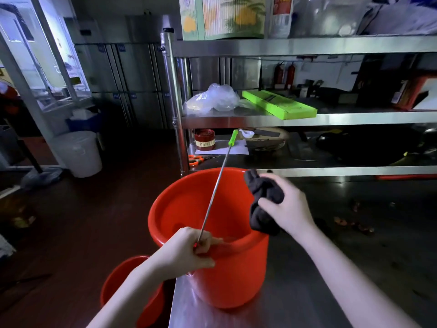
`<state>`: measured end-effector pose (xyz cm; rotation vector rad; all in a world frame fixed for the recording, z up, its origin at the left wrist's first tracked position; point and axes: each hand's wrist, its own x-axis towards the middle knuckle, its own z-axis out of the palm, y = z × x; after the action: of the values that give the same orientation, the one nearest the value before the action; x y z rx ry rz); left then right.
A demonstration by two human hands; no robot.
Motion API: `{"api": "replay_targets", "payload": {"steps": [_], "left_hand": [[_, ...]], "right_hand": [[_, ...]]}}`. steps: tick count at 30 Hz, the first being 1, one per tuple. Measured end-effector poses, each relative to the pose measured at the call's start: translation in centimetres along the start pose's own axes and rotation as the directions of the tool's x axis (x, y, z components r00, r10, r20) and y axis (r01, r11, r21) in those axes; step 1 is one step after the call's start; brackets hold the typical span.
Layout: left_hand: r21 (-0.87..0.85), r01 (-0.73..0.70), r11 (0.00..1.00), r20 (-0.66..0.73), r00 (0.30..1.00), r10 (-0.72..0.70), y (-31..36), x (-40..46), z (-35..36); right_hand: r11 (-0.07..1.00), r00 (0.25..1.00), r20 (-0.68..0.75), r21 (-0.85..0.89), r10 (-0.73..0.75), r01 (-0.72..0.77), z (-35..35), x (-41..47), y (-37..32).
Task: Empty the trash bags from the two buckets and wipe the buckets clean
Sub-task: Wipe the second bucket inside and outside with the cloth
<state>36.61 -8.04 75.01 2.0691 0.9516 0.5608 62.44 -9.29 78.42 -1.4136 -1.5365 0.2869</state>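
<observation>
The right hand, fingers curled round a dark cloth, hovers at the red bucket's right rim; the left hand apparently pinches the near rim.

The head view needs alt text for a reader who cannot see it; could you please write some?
A person's left hand grips the rim of a red bucket on a steel table, while the right hand holds a dark cloth at its rim. A second red bucket stands below.
</observation>
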Motion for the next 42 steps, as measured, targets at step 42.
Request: {"api": "replay_targets", "payload": {"steps": [42], "left_hand": [[0.717, -0.218, 0.662, -0.329, 0.732, 0.597, 8.7, 7.0, -4.3]], "right_hand": [[0.770, 0.945, 0.123, -0.553, -0.304, 0.320, -4.1, 3.9, -7.8]]}}
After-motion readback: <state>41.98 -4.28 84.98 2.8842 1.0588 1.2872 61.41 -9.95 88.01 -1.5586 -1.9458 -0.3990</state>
